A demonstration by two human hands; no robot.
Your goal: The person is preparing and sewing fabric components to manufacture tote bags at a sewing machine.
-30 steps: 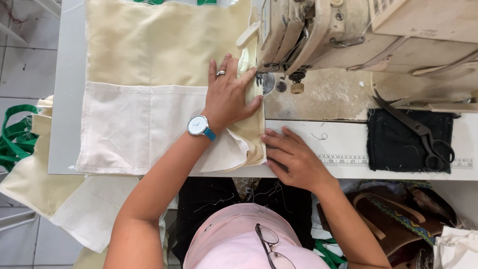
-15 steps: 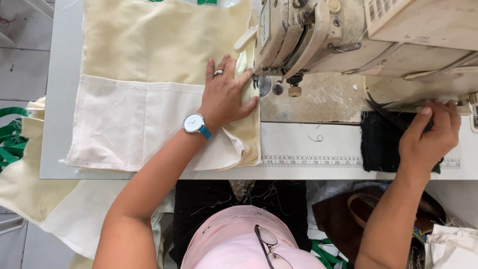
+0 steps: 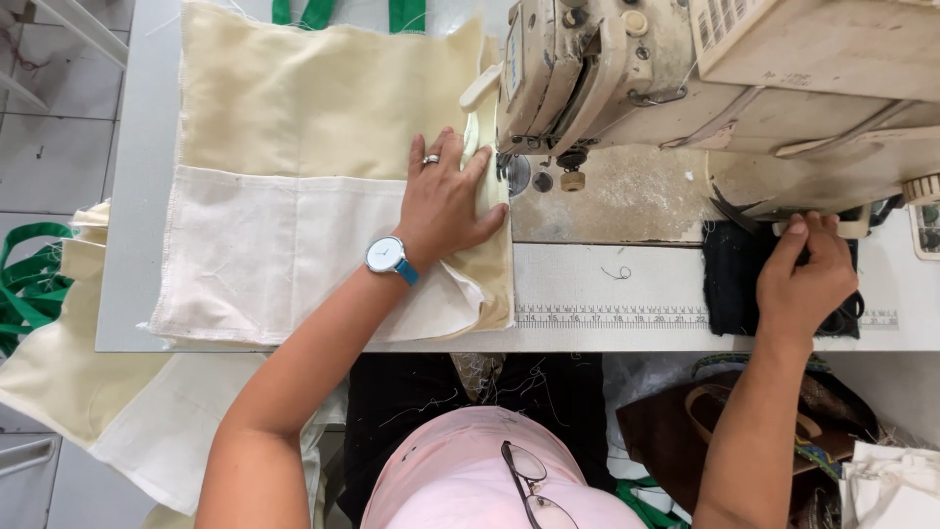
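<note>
Over on the far left, green straps and more cream cloth hang off the table edge. On the table lies a cream fabric bag panel with a lighter white pocket band across its near half. The left hand, wearing a ring and a white-faced watch, lies flat on the panel's right edge, fingers spread, pressing it down just beside the needle of the beige sewing machine. Further right, past the ruler strip, the right hand curls over a dark cloth under the machine's arm; what it grips is hidden, so can't tell.
</note>
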